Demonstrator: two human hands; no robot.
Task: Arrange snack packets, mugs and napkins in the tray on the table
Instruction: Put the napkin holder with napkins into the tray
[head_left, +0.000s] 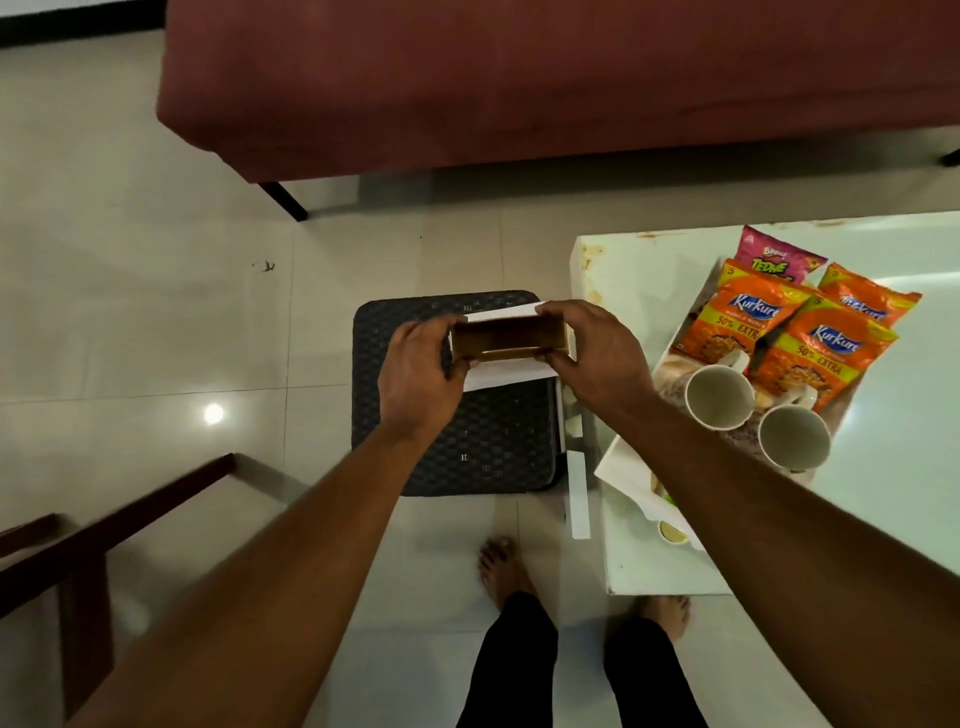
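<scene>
Left grip (415, 366) and right grip (595, 348) each clasp one end of napkin holder (506, 338) with napkins (506, 373), above dark stool (493, 441). Tray (618, 460) on desk (644, 270) holds snack packets (748, 317), mugs (719, 397).

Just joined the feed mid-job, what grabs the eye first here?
The left hand and right hand grip a brown napkin holder with white napkins over a dark woven stool at centre. To the right, a tray on the white table holds bright orange snack packets and two white mugs.
</scene>
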